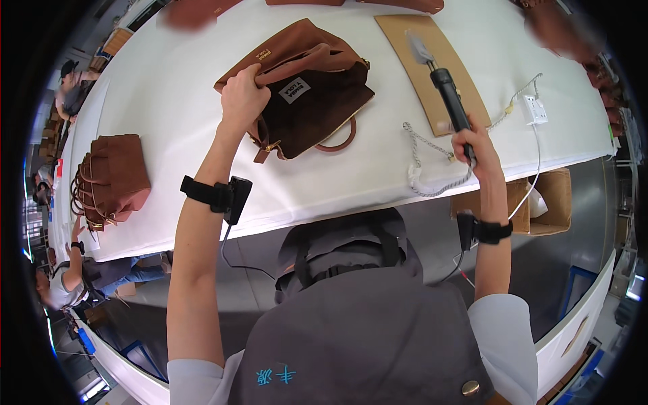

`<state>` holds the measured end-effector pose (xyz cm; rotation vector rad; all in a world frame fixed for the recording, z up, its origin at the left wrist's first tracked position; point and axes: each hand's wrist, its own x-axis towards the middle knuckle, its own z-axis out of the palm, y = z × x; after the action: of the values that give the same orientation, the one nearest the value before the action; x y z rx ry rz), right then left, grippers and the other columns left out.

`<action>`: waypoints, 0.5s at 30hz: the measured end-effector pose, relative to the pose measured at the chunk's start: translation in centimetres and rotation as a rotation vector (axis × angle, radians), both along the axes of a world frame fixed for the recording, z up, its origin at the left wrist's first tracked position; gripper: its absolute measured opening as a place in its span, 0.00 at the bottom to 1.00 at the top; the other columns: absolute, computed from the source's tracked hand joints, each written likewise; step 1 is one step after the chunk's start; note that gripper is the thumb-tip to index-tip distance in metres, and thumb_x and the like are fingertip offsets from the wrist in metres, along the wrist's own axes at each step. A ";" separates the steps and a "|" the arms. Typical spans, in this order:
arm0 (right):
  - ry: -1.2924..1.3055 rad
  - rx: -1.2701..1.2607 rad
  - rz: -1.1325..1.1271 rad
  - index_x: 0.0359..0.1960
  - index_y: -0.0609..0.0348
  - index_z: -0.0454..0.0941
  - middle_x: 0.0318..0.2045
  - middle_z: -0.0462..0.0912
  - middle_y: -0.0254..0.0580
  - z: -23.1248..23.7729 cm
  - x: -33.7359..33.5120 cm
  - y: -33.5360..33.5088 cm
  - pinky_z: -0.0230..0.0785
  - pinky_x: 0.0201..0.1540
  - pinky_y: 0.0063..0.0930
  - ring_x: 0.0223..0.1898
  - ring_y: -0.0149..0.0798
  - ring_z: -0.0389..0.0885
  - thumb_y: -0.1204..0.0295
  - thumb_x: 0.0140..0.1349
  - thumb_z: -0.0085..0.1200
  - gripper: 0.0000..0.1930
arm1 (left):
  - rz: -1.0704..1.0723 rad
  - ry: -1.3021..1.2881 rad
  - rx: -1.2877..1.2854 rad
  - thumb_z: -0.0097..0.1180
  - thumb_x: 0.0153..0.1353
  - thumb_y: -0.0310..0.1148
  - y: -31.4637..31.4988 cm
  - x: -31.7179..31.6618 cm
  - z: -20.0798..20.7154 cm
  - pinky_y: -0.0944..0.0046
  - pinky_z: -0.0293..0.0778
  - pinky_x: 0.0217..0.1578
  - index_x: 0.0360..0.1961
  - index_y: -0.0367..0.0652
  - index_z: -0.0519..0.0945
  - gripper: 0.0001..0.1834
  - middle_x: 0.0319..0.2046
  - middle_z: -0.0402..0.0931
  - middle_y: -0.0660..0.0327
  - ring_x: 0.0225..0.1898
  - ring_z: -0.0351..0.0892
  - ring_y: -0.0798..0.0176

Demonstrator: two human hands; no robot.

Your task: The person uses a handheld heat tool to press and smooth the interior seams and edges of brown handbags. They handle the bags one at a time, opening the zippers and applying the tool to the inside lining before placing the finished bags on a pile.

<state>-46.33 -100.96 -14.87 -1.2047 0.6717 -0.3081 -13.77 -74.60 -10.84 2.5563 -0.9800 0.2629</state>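
A brown leather handbag (297,128) lies opened out on the table, its dark lining and a white label showing. At the upper left edge of its mouth, my left hand (244,98) is closed on the bag's rim. My right hand (478,145) is wrapped round the black handle of a small hand iron (449,94). The iron's pointed metal tip is over a brown cardboard sheet (442,118), directed away from me. I cannot tell whether the tip touches the sheet. A grey-white braided cord (432,192) loops on the table beside my right hand.
Another brown handbag (115,175) stands at the table's left end. A white power socket block (534,110) sits at the right, with a cable over the edge. Cardboard boxes (557,202) are below on the right. More brown pieces lie along the far edge. People work at the left.
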 end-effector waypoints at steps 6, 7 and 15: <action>0.248 -0.297 0.209 0.60 0.60 0.67 0.19 0.70 0.28 5.3 -3.1 7.3 0.58 0.17 0.18 0.15 0.22 0.67 0.74 0.52 0.60 0.30 | 0.013 0.031 -0.010 0.49 0.46 0.25 0.2 0.0 0.0 0.52 0.73 0.45 0.46 0.40 0.78 0.22 0.40 0.79 0.51 0.42 0.78 0.46; 0.166 -0.493 0.217 0.60 0.60 0.67 0.19 0.72 0.31 3.9 -2.5 7.9 0.61 0.21 0.22 0.18 0.27 0.69 0.74 0.52 0.59 0.30 | -0.011 0.016 -0.016 0.49 0.46 0.25 0.2 0.0 -0.1 0.52 0.73 0.45 0.46 0.40 0.78 0.22 0.40 0.79 0.51 0.42 0.78 0.46; 0.357 -1.144 0.284 0.60 0.60 0.62 0.25 0.78 0.57 0.9 6.4 10.2 0.69 0.34 0.43 0.28 0.56 0.78 0.68 0.55 0.51 0.29 | -0.067 -0.026 0.017 0.47 0.46 0.23 0.3 -0.2 -1.0 0.54 0.74 0.43 0.46 0.44 0.79 0.22 0.36 0.80 0.50 0.39 0.78 0.47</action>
<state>-39.94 -90.78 -13.95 -2.4655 0.6119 -0.2321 -13.93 -74.28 -11.84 2.5355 -1.0797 0.2701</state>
